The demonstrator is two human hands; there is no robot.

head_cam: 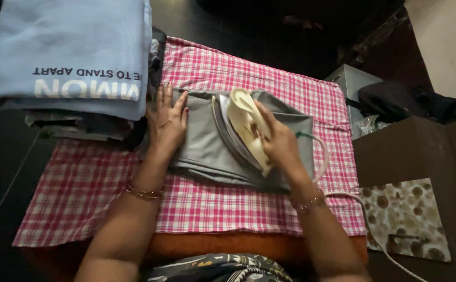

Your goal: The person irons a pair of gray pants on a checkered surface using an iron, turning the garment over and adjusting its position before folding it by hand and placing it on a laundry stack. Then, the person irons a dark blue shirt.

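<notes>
A folded grey garment [207, 149] lies in the middle of a pink and white checked cloth [92, 183]. My left hand [166, 121] rests flat on the garment's left end, fingers spread. My right hand [277, 141] grips the cream handle of an electric iron [241, 128], which sits on the garment's right half. The iron's white cord [363, 219] runs off to the lower right.
A stack of folded clothes topped by a light blue garment [76, 47] stands at the upper left, touching the checked cloth. An orange edge [212, 244] shows under the cloth near me. At the right are a brown box [416, 151], a dotted bag [405, 216] and a dark bundle [400, 102].
</notes>
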